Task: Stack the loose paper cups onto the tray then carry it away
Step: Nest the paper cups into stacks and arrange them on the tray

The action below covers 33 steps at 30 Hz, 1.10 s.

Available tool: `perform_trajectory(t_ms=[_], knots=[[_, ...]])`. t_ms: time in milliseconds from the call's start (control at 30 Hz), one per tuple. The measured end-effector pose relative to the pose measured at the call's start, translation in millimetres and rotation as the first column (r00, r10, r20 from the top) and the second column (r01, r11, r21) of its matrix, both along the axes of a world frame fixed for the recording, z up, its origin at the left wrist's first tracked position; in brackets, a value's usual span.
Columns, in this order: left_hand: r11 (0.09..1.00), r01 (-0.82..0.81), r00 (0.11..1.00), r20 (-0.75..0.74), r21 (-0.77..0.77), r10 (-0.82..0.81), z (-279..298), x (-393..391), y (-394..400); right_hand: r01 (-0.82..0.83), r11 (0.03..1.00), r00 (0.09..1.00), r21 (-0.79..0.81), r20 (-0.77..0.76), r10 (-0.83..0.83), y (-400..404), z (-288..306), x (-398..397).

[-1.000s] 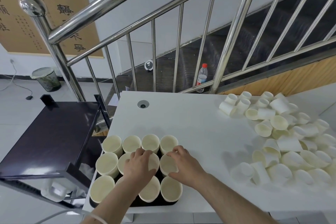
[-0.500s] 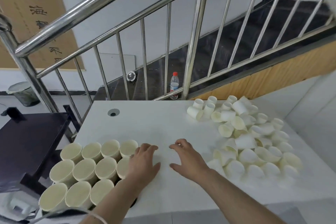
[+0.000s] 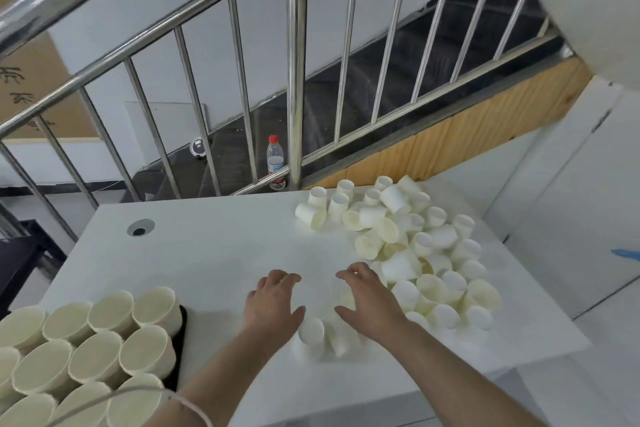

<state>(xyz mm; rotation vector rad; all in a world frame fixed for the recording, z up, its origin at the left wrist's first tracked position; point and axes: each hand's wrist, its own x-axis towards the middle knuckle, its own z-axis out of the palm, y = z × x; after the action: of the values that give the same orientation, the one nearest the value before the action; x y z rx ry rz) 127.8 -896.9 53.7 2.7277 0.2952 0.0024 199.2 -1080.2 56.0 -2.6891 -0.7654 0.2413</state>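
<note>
A black tray [image 3: 180, 336] at the lower left holds several upright cream paper cups [image 3: 95, 343] packed in rows. A pile of loose paper cups [image 3: 408, 246] lies tumbled on the right half of the white table [image 3: 214, 239]. My left hand [image 3: 272, 305] hovers palm down over the table, fingers spread and holding nothing. My right hand [image 3: 370, 298] is spread the same way at the pile's near left edge, also without a cup in it. A few loose cups [image 3: 311, 333] lie just below and between both hands.
A steel stair railing [image 3: 294, 80] stands right behind the table's far edge. A water bottle [image 3: 275, 163] with a red cap sits on the dark stairs behind it. A round cable hole [image 3: 140, 228] marks the table's far left. A white wall [image 3: 568, 218] flanks the right.
Both hands left the cups on the tray and moved right across the table to the edge of the loose pile. The view swung right, pushing the tray to the lower left corner.
</note>
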Motion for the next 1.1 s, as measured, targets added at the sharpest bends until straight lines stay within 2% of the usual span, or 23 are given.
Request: perform_trajectory(t_ms=[300,700,1100], knots=[[0.996,-0.047,0.999,-0.026,-0.072,0.045,-23,90,8,0.039,0.998,0.998,-0.056,-0.05,-0.042,-1,-13,86],[0.988,-0.113,0.993,-0.031,-0.103,0.111,-44,171,52,0.043,0.996,0.991,-0.075,-0.124,-0.052,63,-45,187],[0.985,-0.133,0.99,-0.057,-0.114,0.127,-67,206,66,0.257,0.965,0.932,0.049,-0.275,-0.235,119,-90,256]])
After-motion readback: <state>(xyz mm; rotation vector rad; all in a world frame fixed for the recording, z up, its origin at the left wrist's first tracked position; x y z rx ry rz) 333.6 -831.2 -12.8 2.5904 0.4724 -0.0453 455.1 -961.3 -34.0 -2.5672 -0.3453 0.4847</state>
